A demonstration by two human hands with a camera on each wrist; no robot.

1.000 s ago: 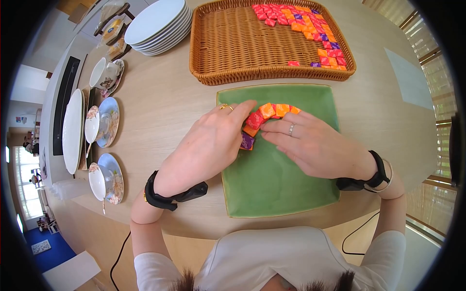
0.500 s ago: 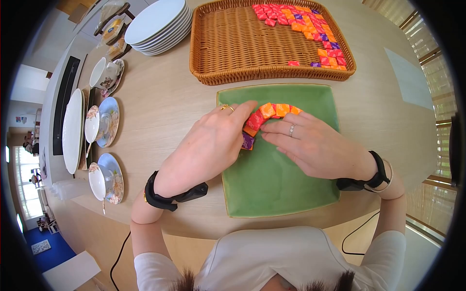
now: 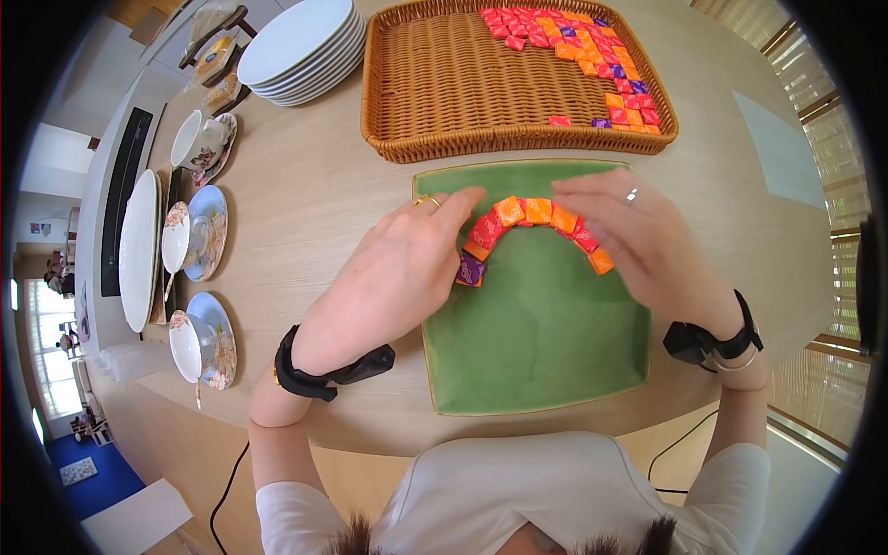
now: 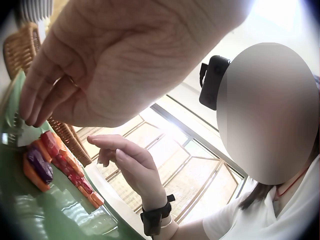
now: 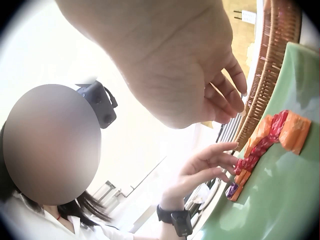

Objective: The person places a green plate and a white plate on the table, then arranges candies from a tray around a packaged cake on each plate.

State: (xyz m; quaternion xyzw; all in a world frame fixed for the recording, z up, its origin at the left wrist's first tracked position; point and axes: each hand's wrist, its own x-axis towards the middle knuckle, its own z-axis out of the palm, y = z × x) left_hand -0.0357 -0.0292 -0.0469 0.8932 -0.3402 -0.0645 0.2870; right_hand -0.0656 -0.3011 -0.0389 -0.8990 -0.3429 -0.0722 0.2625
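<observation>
On the green square plate, small wrapped candies in orange, red and purple form an arch, some stacked in two layers. A purple candy ends the arch at the left, lying over an orange one in the left wrist view. My left hand is beside the arch's left side, fingers extended and nothing visible in them. Raised over the right side, my right hand has loosely bent fingers holding nothing. In the right wrist view, an orange candy stack forms the near end of the arch.
Behind the plate stands a wicker tray with many more candies along its right side. White plates are stacked at the back left. Floral cups with saucers and a large white dish line the left.
My right hand has lifted off the arch and moved right and up, uncovering the red and orange candies on its right side. The left hand has barely shifted.
</observation>
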